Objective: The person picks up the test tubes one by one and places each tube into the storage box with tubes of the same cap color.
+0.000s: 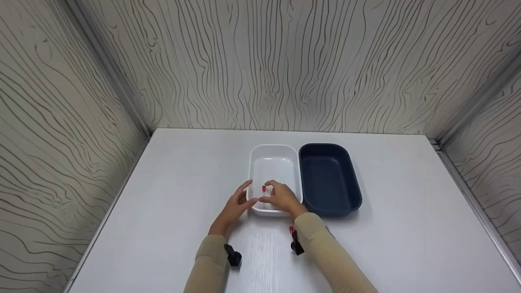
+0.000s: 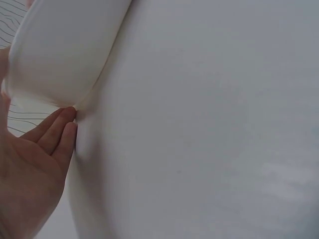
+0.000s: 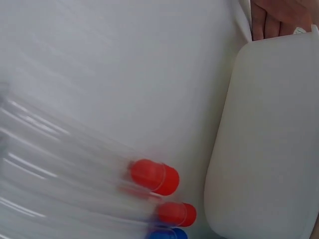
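In the head view, my left hand (image 1: pixel 235 206) is at the near left corner of a white tray (image 1: pixel 254 156). Its extended fingers (image 2: pixel 59 130) touch the tray's outer wall low down in the left wrist view. My right hand (image 1: pixel 283 196) reaches over the near right rim, thumb and forefinger apart on either side of a red cap. This cap tops a clear tube (image 1: pixel 263 189) lying inside the tray. More clear capped tubes (image 3: pixel 65 149) lie on the table outside the tray; their caps are red and blue, and the frame edge cuts them off.
A dark blue tray (image 1: pixel 331 179) stands right beside the white one. Another red cap (image 1: pixel 291 229) shows by the right sleeve, its tube mostly hidden. White table surface (image 1: pixel 183 183) surrounds the trays, with patterned panels (image 1: pixel 268 65) behind and at both sides.
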A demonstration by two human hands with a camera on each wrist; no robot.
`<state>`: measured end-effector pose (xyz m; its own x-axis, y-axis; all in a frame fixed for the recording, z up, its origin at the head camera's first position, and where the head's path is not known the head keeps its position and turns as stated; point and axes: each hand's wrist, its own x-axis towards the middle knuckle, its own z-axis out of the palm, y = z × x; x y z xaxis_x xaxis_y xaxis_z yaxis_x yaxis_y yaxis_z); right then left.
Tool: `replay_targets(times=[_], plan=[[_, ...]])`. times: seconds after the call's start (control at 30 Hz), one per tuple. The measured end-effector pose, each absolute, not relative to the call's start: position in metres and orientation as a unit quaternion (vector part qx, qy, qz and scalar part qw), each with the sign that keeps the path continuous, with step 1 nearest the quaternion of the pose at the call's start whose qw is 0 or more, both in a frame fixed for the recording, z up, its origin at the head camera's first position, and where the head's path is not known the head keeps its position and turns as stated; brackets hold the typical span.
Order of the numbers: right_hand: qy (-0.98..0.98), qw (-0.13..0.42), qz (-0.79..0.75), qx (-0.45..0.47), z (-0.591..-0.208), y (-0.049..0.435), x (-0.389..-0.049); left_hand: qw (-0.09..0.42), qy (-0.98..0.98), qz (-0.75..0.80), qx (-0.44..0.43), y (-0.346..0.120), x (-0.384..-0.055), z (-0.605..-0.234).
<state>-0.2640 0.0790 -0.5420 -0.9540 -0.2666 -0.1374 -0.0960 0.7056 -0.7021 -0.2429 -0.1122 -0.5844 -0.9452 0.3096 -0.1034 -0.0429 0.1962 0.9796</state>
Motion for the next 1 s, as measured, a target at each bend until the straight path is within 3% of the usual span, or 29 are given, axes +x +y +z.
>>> replay_targets(times=[0.77, 1.0], plan=[[0.896, 0.040, -0.413, -0.158, -0.530, 0.096, -0.255, 0.130, 0.777, 0.612, 0.067, -0.108, -0.233, -0.564], [0.888, 0.021, -0.435, -0.150, -0.526, 0.105, -0.251, 0.129, 0.772, 0.618, 0.076, -0.109, -0.241, -0.583]])
